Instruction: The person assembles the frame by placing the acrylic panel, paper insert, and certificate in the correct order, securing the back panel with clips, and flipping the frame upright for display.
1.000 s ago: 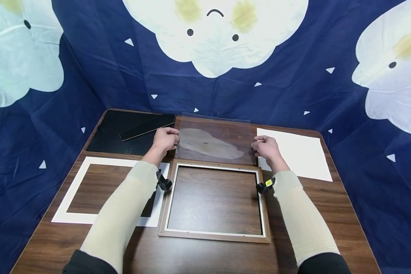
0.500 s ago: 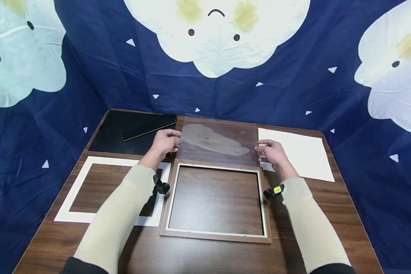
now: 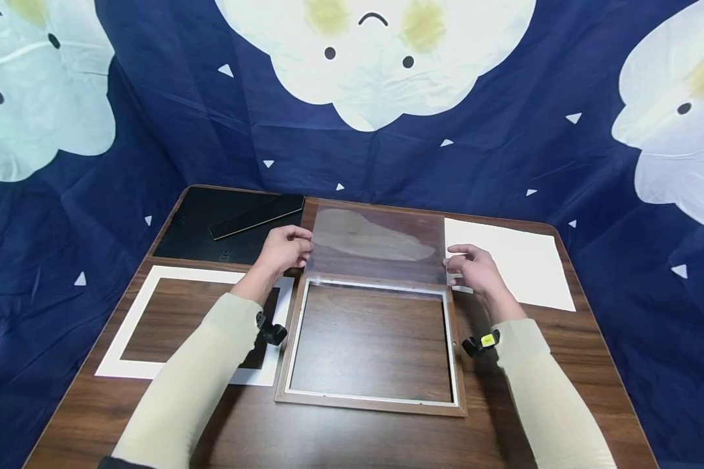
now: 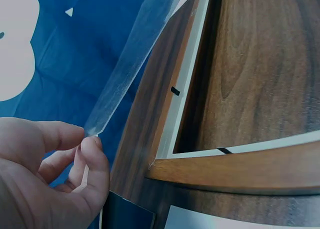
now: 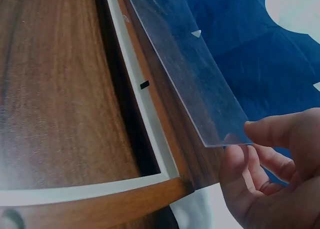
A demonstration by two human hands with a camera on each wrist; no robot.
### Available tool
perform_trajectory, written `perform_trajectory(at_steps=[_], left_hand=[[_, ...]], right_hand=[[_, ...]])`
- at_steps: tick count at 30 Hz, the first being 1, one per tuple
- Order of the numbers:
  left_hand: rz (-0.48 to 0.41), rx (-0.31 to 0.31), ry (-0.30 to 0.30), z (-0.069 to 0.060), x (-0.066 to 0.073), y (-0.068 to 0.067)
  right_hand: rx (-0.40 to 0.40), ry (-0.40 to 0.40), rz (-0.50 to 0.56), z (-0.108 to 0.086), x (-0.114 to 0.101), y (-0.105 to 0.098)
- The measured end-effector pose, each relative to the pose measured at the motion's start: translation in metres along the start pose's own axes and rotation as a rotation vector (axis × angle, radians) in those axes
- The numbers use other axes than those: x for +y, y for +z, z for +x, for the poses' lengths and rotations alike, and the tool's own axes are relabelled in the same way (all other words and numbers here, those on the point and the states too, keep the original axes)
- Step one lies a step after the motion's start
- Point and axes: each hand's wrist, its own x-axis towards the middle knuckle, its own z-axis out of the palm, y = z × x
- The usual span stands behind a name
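Observation:
A clear sheet [image 3: 381, 244] is held up by its two side edges above the table, just behind a wooden frame [image 3: 369, 407]. My left hand [image 3: 283, 251] pinches its left edge; in the left wrist view the left hand [image 4: 65, 169] has thumb and fingertips on a corner of the clear sheet [image 4: 130, 64]. At the right edge my right hand [image 3: 475, 270] grips it, and in the right wrist view the right hand [image 5: 275, 164] pinches the end of the clear sheet [image 5: 195, 79]. The sheet's near edge overlaps the frame's far side in the head view.
On the left lies a white mat border [image 3: 114, 352], partly under my left arm. A black board [image 3: 188, 228] with a black strip [image 3: 258, 217] on it sits at the back left. A white sheet [image 3: 522, 267] lies at the back right. A blue cloth [image 3: 387, 163] hangs behind the table.
The clear sheet has moved slightly toward me and right, its near edge now over the frame's far side. Both hands still hold it; the right hand has shifted right and nearer.

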Motion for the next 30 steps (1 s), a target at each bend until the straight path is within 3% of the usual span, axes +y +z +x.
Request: perform_trajectory(at_steps=[7, 15, 23, 30], left_hand=[[0.041, -0.014, 0.018, -0.013, -0.004, 0.000], [0.039, -0.005, -0.016, -0.028, -0.010, 0.000], [0.064, -0.020, 0.013, -0.040, -0.018, -0.003], [0.065, -0.067, 0.020, -0.053, -0.028, -0.009]], right_hand=[[-0.026, -0.010, 0.018, -0.011, 0.009, -0.004], [-0.042, -0.014, 0.020, -0.026, 0.017, -0.005], [-0.058, -0.008, 0.060, -0.041, 0.022, -0.005], [-0.091, -0.010, 0.096, -0.054, 0.029, -0.004]])
